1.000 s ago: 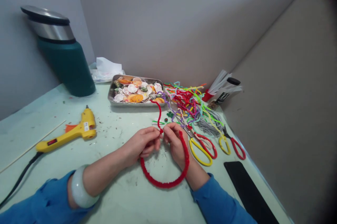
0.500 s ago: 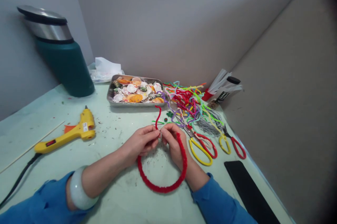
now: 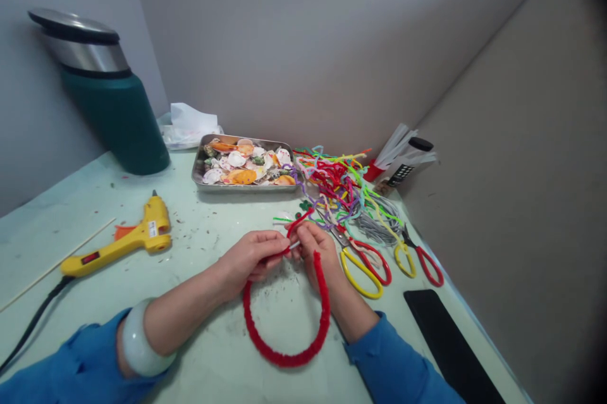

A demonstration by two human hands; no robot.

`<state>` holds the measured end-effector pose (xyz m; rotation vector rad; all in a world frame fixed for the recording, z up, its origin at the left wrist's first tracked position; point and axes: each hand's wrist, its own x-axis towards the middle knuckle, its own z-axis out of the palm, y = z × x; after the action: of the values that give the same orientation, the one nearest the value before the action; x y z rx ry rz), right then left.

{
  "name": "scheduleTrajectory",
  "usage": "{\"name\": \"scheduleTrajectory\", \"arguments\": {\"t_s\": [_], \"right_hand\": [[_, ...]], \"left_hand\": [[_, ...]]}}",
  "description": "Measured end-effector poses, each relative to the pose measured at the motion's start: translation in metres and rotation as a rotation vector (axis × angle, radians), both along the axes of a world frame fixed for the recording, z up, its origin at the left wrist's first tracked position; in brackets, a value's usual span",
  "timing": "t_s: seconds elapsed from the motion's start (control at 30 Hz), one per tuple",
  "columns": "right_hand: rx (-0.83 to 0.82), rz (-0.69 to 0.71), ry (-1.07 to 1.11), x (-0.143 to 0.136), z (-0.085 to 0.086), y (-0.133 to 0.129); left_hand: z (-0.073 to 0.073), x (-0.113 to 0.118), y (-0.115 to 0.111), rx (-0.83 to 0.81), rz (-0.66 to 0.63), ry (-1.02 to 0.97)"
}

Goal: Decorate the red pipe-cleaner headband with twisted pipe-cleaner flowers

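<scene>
A thick red fuzzy ring [image 3: 287, 360] hangs in a loop below my hands, with a gap at its upper right. My left hand [image 3: 258, 255] pinches its upper left end, where a thin red stem [image 3: 300, 220] sticks up and leans right. My right hand [image 3: 315, 249] is closed at the same spot, its fingertips close to the left ones on a short pale piece. The free fuzzy end of the ring lies in front of my right hand. A pale bangle is on my left wrist.
A metal tray of shells [image 3: 246, 188] stands behind the hands. Colourful pipe cleaners [image 3: 336, 183] and scissors [image 3: 363, 271] lie to the right, near a black flat object [image 3: 450, 341]. A yellow glue gun [image 3: 142, 236], thin stick and green bottle [image 3: 118, 119] are on the left.
The red stem's tip has swung right and down. The ring has shifted slightly left and lower, and my right fingers have moved a little around the join.
</scene>
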<state>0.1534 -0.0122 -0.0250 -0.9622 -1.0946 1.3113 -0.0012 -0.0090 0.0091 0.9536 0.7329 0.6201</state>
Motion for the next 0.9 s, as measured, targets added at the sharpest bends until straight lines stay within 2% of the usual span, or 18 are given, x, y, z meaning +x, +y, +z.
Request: {"name": "scheduleTrajectory", "arguments": {"t_s": [0.17, 0.37, 0.6, 0.9], "right_hand": [[-0.055, 0.058, 0.014, 0.001, 0.001, -0.001], [-0.074, -0.023, 0.072, -0.003, 0.001, -0.003], [0.020, 0.016, 0.028, 0.000, 0.001, -0.001], [0.082, -0.045, -0.134, 0.001, 0.015, -0.012]], "left_hand": [[0.002, 0.002, -0.001, -0.002, 0.007, 0.028], [0.002, 0.001, -0.001, -0.008, 0.001, 0.027], [-0.001, -0.001, 0.000, 0.008, 0.034, -0.125], [-0.002, 0.000, 0.001, 0.008, 0.200, -0.103]]}}
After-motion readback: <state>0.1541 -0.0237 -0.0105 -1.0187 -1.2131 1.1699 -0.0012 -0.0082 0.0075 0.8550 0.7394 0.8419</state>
